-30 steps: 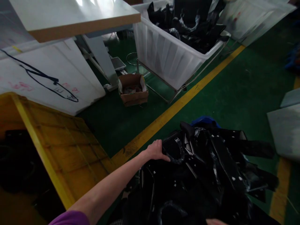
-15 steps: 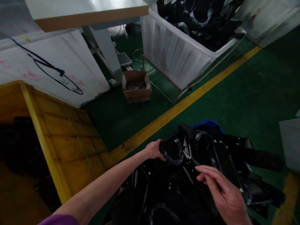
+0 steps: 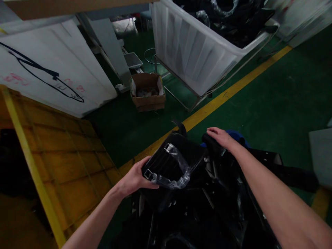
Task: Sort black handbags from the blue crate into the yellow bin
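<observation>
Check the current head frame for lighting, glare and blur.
Head view: dim overall, with the black pile so dark that its pieces merge; head view: bright glints on the clear-wrapped handle beside the left hand; head view: yellow crate interior mostly lost in shadow; head view: slight softness on the upper-right bin.

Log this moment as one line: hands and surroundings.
left hand: holds black bag by its edge | right hand: on pile of black items, grip unclear | nearby: yellow crate, cardboard box, white bin
</observation>
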A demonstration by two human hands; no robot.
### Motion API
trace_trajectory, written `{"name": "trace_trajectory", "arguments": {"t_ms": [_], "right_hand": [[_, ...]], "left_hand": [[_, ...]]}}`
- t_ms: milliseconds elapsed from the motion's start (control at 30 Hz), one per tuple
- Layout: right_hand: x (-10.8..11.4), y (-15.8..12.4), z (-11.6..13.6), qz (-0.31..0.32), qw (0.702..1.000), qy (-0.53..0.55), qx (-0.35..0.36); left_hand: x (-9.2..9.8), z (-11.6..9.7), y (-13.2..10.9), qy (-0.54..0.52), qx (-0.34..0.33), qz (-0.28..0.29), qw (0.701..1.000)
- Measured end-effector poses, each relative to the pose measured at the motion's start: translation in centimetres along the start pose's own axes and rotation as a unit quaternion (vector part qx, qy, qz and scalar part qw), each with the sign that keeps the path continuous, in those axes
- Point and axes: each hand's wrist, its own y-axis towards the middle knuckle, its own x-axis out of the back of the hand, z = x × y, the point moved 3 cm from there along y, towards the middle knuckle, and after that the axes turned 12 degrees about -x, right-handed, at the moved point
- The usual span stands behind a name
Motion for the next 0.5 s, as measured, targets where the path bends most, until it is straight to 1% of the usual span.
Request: {"name": "trace_trajectory", "arguments": {"t_ms": [67,133,200,267,333,367,433,500], "right_hand": [[-2.9,1.1,-1.2,0.065,0.996,-0.064,-0.01],[-5.5,1.1,-2.4,0.106,0.986,-0.127,-0.009],[-7.6,0.5,-3.5,0.122,0.975,-0.187,-0.001],[-8.9,-0.5,-4.4,0.138,0.96,-0.242,0.014],[-9.8,-1.8,-5.0,0.154,0.944,-0.291,0.033],[-10.1,-2.6,-5.2,0.158,0.935,-0.313,0.043],[-10.6,-4.2,-5.5,0.151,0.922,-0.353,0.059],[-11.1,-6.0,-5.7,0.127,0.912,-0.384,0.064]], "left_hand": [[1.2,0.8,-0.2,-0.092,-0.008,-0.078,0.993],[2.2,1.3,-0.2,-0.162,-0.032,-0.156,0.974],[3.1,1.3,0.0,-0.185,-0.059,-0.222,0.955],[4.0,0.9,0.4,-0.181,-0.084,-0.271,0.942],[4.7,0.3,0.9,-0.171,-0.097,-0.297,0.934],[4.9,-0.1,1.1,-0.165,-0.097,-0.3,0.935],[5.1,-0.7,1.8,-0.148,-0.086,-0.288,0.942],[4.9,-1.2,2.4,-0.125,-0.067,-0.259,0.955]]}}
